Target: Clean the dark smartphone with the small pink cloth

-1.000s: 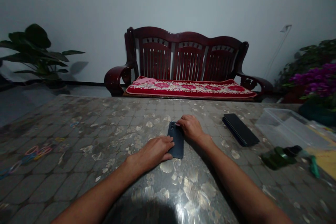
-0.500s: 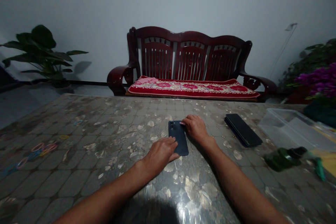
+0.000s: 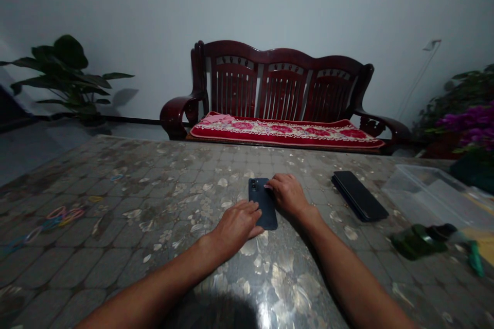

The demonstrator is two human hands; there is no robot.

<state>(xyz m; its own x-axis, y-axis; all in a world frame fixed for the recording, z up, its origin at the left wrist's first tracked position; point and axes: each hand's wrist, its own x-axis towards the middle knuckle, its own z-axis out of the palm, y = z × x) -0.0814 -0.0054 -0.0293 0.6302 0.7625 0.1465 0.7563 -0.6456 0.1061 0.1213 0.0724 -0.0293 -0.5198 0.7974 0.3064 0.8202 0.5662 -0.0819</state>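
Observation:
A dark blue smartphone (image 3: 266,216) lies back up on the patterned tabletop, its camera lenses at the far left corner. My left hand (image 3: 237,222) is at its left side, with the fingers over the phone's back and the thumb by the near edge, holding it against the table. My right hand (image 3: 287,193) is bent over the phone's far right part, thumb and fingers pinched together. Something small and pale shows at those fingertips; whether it is a nail or a held object I cannot tell.
Right of my hands lie a black folding case (image 3: 359,195), a green bottle (image 3: 419,241) and a clear plastic box (image 3: 436,190). Coloured rings (image 3: 64,217) lie at the left of the table (image 3: 154,180). Beyond it stands a wooden bench (image 3: 283,87) with a red cushion.
The view has tilted slightly. My right fingertips have shifted a little over the phone's far right part. My left hand and the phone keep their places on the table.

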